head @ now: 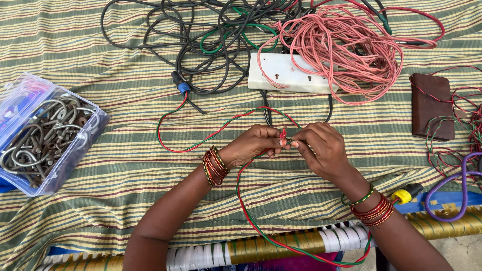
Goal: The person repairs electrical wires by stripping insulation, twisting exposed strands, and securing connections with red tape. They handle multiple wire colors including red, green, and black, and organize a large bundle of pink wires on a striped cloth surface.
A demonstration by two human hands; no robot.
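Now both hands met: left hand (251, 144) and right hand (321, 149) pinched the red-green twisted wire (241, 200); its tip could slip, snagging the black cables (201, 45) at 12 o'clock.

Green-and-cream striped woven cloth (125, 165), twisted red-and-green wire pair (221, 131), salmon-pink coiled cable (346, 50), white plastic switchboard (281, 73), brown leather wallet (431, 105), clear blue-tinted plastic box (75, 150).

At the frame's centre, the left hand (253, 144) and right hand (321, 149) pinch a thin twisted red-and-green wire (246, 211) between their fingertips above the striped green-and-yellow cloth (125, 170), with a clear plastic box of metal hooks (42, 135) at left.
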